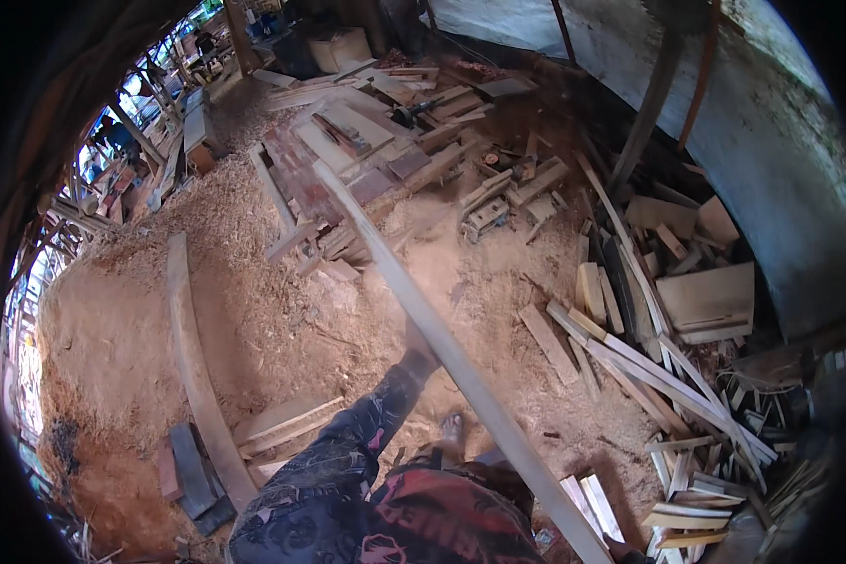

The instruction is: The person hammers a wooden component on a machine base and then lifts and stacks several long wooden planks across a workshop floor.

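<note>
A long, pale wooden plank (451, 352) runs slantwise across the view, from the stacked boards at the far end down to the lower right near me. My left arm, in a dark patterned sleeve, reaches forward, and my left hand (420, 342) holds the plank's left side near its middle. The fingers there are mostly hidden beneath the wood. By the plank's near end, at the lower edge of the view, my right hand (618, 547) grips its right side, only partly in view.
Stacked boards (357, 132) and a small wood-and-metal device (487, 214) lie ahead. A curved plank (195, 348) rests on the sawdust at left, beside dark blocks (195, 475). Loose strips (663, 385) and offcuts crowd the right, below a pale sheet wall (771, 179). My bare foot (453, 428) shows below.
</note>
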`<move>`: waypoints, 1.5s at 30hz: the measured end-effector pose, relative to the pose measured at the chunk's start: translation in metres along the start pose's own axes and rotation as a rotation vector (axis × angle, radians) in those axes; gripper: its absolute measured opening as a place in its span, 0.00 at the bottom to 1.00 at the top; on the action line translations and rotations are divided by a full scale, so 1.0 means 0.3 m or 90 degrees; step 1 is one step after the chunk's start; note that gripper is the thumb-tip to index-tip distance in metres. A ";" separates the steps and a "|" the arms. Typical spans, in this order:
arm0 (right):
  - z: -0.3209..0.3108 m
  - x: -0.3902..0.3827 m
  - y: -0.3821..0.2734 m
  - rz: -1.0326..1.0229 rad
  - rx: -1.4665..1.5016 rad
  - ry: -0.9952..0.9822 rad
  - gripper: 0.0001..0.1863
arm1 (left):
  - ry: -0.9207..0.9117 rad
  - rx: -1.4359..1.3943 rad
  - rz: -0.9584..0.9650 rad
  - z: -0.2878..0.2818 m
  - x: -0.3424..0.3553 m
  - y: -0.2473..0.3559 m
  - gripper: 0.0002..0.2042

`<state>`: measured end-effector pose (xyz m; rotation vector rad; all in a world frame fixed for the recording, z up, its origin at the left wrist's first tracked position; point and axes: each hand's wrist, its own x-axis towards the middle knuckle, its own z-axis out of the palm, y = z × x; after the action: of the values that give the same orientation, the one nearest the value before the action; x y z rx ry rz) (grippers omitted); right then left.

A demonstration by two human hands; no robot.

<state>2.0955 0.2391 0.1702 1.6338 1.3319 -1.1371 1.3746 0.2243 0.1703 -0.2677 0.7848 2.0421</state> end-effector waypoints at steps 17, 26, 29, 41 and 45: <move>-0.517 0.365 -0.500 -0.003 -0.056 -0.093 0.45 | 0.113 0.199 0.182 0.067 0.902 -0.002 0.23; -0.614 0.328 -0.670 0.002 -0.030 -0.091 0.48 | 0.292 0.410 0.301 0.291 0.920 0.041 0.25; -0.630 0.308 -0.753 0.019 -0.074 -0.076 0.46 | 0.350 0.515 0.301 0.249 0.955 0.080 0.25; -0.644 0.300 -0.887 0.024 -0.048 -0.103 0.44 | 0.380 0.677 0.357 0.105 1.094 0.166 0.28; -0.682 0.270 -0.938 0.061 -0.073 -0.078 0.44 | 0.376 0.717 0.406 0.097 1.119 0.142 0.28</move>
<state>1.8633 0.5103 0.1629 1.5050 1.2050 -1.0662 1.1523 0.4535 0.0546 0.0604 2.4722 1.6990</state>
